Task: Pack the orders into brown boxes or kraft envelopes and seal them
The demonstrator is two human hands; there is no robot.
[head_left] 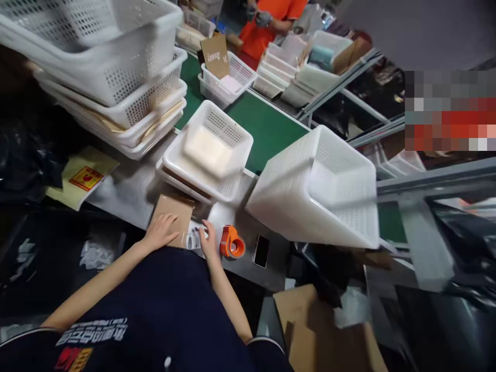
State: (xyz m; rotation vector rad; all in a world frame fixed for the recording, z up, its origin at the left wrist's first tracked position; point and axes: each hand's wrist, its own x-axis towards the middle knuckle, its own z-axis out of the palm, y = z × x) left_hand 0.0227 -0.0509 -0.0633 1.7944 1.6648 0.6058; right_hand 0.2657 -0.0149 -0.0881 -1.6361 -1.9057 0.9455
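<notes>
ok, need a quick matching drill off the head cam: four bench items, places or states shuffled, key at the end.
1. Brown cardboard rectangle
2. Orange plastic tape dispenser
3. Rectangular smartphone
4. Yellow sheet-like item with a red label

A. Between the right hand and the smartphone
B. Under the left hand
C. Left of the cardboard
D. Right of the dispenser, screen dark

Pairs: 1-B, 2-A, 3-D, 4-C

Navy shirt (174,294), short sleeves (269,356) edged in white; lower left of the frame, white lettering (93,331) above a red-and-yellow patch (73,358); a white dot (167,362) near the bottom edge.
</notes>
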